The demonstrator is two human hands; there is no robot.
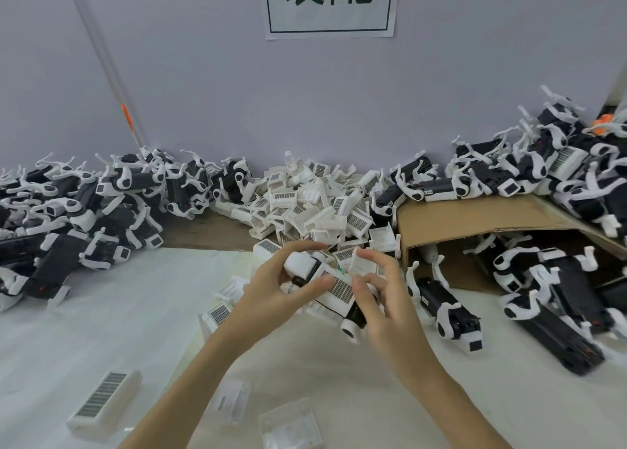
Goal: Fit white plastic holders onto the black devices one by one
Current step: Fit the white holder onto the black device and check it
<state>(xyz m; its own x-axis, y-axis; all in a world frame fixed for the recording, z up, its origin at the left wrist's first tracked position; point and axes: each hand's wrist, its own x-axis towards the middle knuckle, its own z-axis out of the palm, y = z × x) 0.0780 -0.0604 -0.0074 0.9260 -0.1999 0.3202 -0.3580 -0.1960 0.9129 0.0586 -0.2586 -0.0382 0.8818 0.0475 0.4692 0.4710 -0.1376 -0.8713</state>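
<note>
Fingers of the left hand (271, 286) curl round the upper end of a black device (356, 313), thumb stretched across the white holder (336, 287) that sits on it, index finger arched over the white block at the top. Opposite, the right hand (383, 299) grips the lower end of the same device, its thumb and bent fingers pinching near the holder's raised white tab. The device is held in the air above the middle of the table (101, 313), slanting down to the right, a round white cap at its low end. It is a dark, boxy body; the holder is hard white plastic with a grey grid-patterned panel on its face.

Both forearms reach up from the bottom edge, wrists bent inward toward each other.

Just behind the hands lies a heap of loose holders (315, 201). Piles of black-and-white devices (84, 211) spread along the back wall to left and right, some lying on and under a brown cardboard sheet (475, 218). A single holder (105, 401) lies flat near the front left. A paper sign (330, 4) hangs on the pale wall.
</note>
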